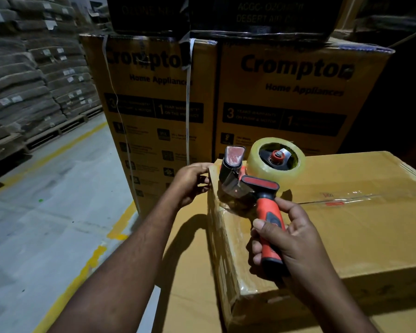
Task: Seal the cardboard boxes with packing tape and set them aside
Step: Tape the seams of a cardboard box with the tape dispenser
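"Crompton" and "Home Appliances" are being shown in dark print on the left tall carton [151,135] and also on the right tall carton [296,145]. On each carton's dark panel, "3 years warranty on pump & motor" and a large "1" are being displayed, partly blurred. "DESERT AIR" is being faintly shown on the dark box [269,18] above. The red marking on the taped box [346,236] is being left unread, as it is too small.

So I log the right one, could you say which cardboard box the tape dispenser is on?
The plain box in the foreground, where the right hand holds the tape dispenser; the two Crompton boxes behind carry black printing.
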`<action>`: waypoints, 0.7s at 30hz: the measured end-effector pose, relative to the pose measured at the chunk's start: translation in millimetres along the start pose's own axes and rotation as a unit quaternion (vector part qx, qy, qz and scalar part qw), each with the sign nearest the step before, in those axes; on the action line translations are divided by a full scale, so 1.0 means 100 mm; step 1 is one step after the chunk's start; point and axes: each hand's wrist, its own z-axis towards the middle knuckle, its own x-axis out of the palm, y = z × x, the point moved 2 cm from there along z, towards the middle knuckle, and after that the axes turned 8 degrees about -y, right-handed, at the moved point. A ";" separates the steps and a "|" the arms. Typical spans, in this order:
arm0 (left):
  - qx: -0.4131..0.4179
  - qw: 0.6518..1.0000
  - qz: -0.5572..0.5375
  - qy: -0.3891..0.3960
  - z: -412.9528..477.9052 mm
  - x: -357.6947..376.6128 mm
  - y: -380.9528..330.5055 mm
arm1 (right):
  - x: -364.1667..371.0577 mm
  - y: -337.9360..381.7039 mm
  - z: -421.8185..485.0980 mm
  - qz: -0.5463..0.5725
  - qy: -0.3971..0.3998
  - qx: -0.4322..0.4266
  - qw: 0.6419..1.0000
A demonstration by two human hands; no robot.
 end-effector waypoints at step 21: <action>0.154 0.936 0.282 -0.140 -0.30 0.15 0.03 | 0.18 -0.04 0.06 -0.053 -0.013 -0.040 0.998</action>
